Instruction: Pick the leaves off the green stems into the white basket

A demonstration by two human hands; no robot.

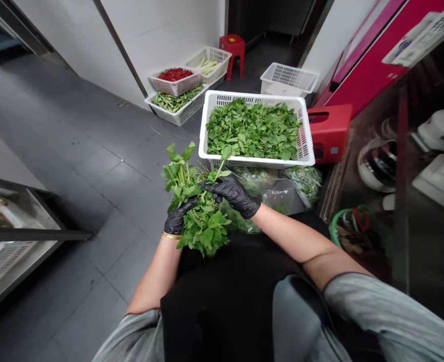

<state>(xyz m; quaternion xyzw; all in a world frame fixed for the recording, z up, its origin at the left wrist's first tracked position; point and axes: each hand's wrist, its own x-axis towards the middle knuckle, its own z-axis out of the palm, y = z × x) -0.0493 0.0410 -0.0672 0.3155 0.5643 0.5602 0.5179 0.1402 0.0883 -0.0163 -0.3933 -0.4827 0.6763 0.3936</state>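
A bunch of leafy green herbs [202, 229], its leaves toothed and mint-like, is gripped by my left hand [178, 216] in a black glove. My right hand [237, 193], gloved in black too, pinches a single leafy sprig [220, 166] at the top of the bunch. Thin stems and roots show between the hands, and the bunch hides some of the left fingers. Just beyond my hands, a white slotted basket [257, 162] holds a heap of loose green leaves [254, 128].
Bagged greens [304, 183] lie below the basket. A red stool [331, 133] stands at its right. Farther back are baskets of red chillies [174, 75], green beans [176, 102] and pale stalks [207, 65], plus another white basket [287, 78]. A metal shelf [36, 234] stands at left.
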